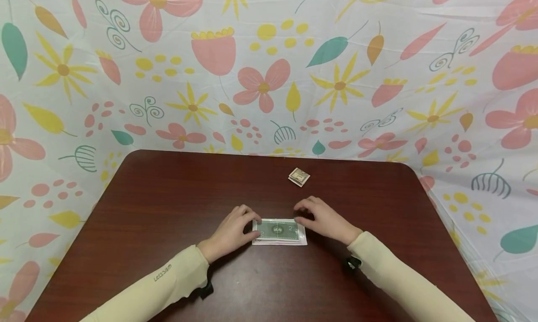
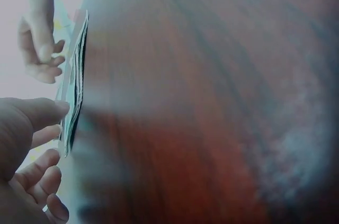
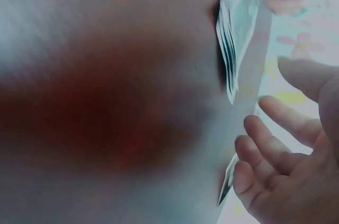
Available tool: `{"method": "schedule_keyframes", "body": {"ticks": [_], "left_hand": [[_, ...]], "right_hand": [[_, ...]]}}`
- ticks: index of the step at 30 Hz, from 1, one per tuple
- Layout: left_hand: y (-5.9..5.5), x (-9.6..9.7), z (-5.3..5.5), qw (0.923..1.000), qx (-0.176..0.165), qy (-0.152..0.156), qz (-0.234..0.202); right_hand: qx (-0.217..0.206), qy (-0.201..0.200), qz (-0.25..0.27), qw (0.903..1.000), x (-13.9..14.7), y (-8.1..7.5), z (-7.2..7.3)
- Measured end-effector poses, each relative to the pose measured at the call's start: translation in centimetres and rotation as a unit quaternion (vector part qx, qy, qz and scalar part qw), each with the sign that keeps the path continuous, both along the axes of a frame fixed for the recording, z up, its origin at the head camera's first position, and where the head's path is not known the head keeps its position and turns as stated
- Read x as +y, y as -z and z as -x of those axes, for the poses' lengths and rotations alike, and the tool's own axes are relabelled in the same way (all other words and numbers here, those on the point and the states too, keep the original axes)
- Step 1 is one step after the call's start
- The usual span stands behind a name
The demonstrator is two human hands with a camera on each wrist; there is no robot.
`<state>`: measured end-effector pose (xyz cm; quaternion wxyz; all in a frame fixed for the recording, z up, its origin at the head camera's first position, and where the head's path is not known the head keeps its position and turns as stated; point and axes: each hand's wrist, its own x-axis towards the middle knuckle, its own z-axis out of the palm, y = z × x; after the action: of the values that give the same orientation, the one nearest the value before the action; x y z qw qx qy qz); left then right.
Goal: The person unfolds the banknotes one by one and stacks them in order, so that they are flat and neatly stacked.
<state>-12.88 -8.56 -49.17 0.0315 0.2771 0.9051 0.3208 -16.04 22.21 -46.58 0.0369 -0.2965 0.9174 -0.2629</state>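
Observation:
A flat stack of play banknotes [image 1: 277, 231], with a green note marked 2 on top, lies on the table. My left hand [image 1: 231, 233] holds its left end, thumb near the front corner and index finger at the back corner. Seen from the left wrist, the layered edges of the stack [image 2: 78, 81] bow slightly beside the thumb. My right hand [image 1: 325, 219] hovers at the stack's back right corner, thumb and fingers spread and loosely bent. From the right wrist, the fingers [image 3: 280, 118] of that hand have nothing between them.
A small folded brownish banknote [image 1: 299, 176] lies beyond the stack, toward the table's back edge. The dark red-brown table [image 1: 189, 186] has rounded back corners. A white cloth [image 1: 269, 46] printed with flowers and leaves hangs behind and at the sides.

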Motion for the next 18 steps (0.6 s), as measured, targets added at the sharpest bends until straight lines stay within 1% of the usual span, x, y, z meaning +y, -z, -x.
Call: {"method": "schedule_keyframes", "body": {"ticks": [2,6,11,14,18], "left_hand": [[0.0,0.0,0.0,1.0,-0.001,-0.002,0.003],[0.1,0.0,0.0,0.9999,-0.005,-0.001,0.011],[0.2,0.0,0.0,0.9998,-0.002,0.005,0.02],[0.2,0.0,-0.1,0.9998,0.0,0.005,0.02],[0.3,0.0,-0.1,0.9998,0.002,0.006,0.019]], "right_hand": [[0.008,0.019,0.015,0.9997,0.2,-0.1,1.1],[0.02,0.07,0.034,0.9967,0.4,-0.3,3.5],[0.025,0.146,0.04,0.9882,0.8,-0.3,6.5],[0.007,0.191,0.039,0.9807,0.9,-0.1,8.1],[-0.034,0.23,0.018,0.9724,0.9,0.3,9.4]]}}
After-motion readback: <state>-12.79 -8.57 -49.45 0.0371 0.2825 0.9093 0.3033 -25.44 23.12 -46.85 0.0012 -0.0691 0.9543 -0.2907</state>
